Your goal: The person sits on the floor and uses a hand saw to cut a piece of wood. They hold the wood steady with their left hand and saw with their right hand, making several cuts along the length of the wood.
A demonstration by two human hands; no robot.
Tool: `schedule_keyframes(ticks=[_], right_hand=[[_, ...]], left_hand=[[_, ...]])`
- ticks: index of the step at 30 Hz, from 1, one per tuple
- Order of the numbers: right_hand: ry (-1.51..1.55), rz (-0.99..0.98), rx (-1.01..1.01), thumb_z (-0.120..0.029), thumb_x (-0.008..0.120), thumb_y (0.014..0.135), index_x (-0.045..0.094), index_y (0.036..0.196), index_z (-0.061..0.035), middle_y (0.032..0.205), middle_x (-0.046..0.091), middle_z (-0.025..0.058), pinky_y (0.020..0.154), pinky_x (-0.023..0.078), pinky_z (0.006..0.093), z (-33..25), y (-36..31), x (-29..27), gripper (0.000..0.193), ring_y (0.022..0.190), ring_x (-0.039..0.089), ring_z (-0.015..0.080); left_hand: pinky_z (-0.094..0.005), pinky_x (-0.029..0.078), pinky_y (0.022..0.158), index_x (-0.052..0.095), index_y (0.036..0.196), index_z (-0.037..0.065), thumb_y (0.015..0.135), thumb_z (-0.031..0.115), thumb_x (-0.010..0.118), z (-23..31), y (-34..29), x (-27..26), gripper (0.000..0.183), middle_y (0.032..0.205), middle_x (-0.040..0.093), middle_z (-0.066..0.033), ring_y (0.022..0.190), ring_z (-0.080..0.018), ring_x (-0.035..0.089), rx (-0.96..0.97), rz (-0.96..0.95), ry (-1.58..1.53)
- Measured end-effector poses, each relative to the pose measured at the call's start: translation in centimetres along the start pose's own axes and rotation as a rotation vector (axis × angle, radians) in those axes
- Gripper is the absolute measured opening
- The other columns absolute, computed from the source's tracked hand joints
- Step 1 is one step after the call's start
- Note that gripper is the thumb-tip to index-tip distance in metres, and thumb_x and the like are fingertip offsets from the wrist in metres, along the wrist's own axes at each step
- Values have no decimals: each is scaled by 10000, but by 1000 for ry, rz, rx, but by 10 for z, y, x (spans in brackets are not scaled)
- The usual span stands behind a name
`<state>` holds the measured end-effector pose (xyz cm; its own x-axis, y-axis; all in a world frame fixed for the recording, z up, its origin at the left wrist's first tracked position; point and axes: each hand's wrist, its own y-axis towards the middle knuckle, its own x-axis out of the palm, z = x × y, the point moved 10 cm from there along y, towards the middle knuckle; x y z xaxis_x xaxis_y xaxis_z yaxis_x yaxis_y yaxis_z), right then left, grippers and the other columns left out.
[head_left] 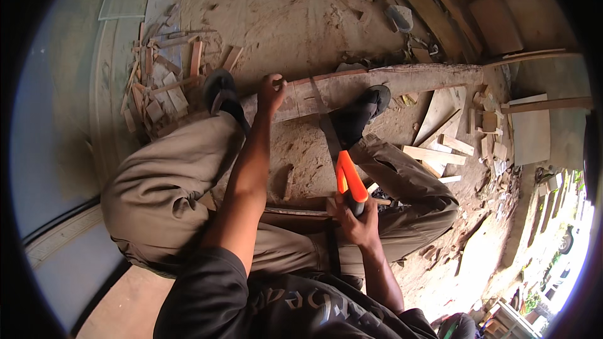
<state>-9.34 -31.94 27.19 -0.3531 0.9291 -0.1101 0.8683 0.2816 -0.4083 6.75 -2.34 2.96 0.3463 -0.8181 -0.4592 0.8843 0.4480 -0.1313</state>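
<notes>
A handsaw with an orange handle (353,181) is gripped in my right hand (360,221), near my right knee. Its dark blade (331,135) points away from me, and the far part crosses a reddish-brown wooden strip (333,76). That strip lies along the top of a long, rough wooden beam (433,76). To the left of the blade, my left hand (272,92) is closed around the strip's left part, though its fingertips are partly hidden. My left foot (221,88) and right foot (364,110) rest at the beam, on either side of the blade.
Wood offcuts (166,88) are heaped at the left, and more scraps (440,154) lie to the right. Long planks (433,9) lean at the far right. A pale panel (69,119) stands along the left side. Sandy dirt floor (282,19) stretches beyond the beam.
</notes>
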Motion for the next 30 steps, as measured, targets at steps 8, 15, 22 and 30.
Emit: schedule_keyframes(ticks=[8,15,22,30], right_hand=[[89,-52,50,-244,647,912,506,702,-68,576,415,-80,475,283,245,33,39,7,309,547,358,28],[230,-176,18,-210,647,911,532,732,-81,594,454,-80,441,289,220,43,31,-20,248,492,372,22],[741,-263,-158,-288,633,905,460,868,-70,536,363,-27,367,243,227,19,30,-52,281,413,313,57],[1018,-422,-292,-385,617,887,383,793,-110,507,324,-4,347,233,269,12,33,-60,373,369,271,103]], left_hand=[[-349,464,884,530,1294,35,864,205,619,59,10,15,471,1145,642,-151,1079,-268,606,60,-228,-303],[-359,342,1068,348,1425,31,807,121,667,58,11,-9,701,1434,417,-150,1340,-250,387,-154,-292,-574],[-311,386,1013,524,1221,48,721,146,803,126,35,-48,581,1120,606,-60,1114,-179,544,65,-432,-551],[-345,376,925,555,1011,132,781,125,754,207,25,-50,304,965,596,9,958,-157,557,31,-266,-1089]])
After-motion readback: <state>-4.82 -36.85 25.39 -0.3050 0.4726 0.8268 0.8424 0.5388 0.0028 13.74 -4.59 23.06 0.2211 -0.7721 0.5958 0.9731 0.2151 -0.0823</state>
